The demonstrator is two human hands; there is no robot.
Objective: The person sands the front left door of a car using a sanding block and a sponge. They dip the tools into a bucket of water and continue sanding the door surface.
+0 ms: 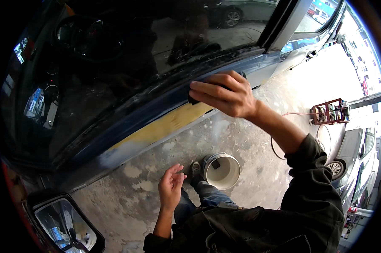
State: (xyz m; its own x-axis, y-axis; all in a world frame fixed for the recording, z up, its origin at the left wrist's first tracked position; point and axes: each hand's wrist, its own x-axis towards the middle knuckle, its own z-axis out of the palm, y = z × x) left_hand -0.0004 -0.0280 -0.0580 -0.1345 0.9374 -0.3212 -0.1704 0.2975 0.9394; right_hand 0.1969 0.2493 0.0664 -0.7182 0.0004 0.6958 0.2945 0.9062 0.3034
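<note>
mostly hidden dark sanding block [193, 100] under gripping right hand [224, 93]; left hand [171, 186] open, empty

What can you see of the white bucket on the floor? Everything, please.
The white bucket is round, looks like plastic, and stands upright and open on the stained concrete floor, below the car door. A thin metal-looking band or handle lies along its rim. A small dark square object shows inside; otherwise it looks empty. The person's shoe is right beside it; contact unclear. Neither hand touches it.
</note>
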